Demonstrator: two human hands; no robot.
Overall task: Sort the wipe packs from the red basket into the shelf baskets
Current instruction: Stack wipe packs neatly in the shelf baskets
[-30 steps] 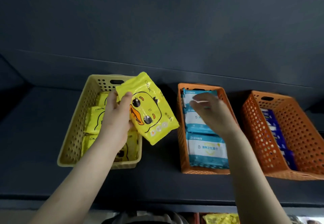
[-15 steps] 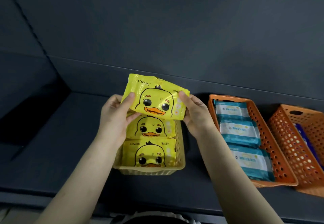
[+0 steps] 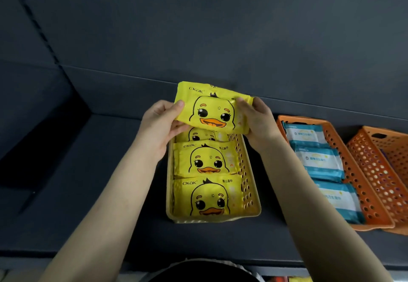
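A dark blue-grey matte shelf board point(image 3: 88, 171) spreads from 8 to 4 o'clock; its matching back panel point(image 3: 220, 27) rises at 12, a side panel point(image 3: 22, 82) stands at 10. Light is dim.

Yellow duck pack point(image 3: 213, 107) above yellow basket point(image 3: 248, 171)

Dark grey shelf point(image 3: 88, 182), yellow basket point(image 3: 245, 171) standing on it, orange basket point(image 3: 362, 195) to its right, second orange basket point(image 3: 388, 149) just beside
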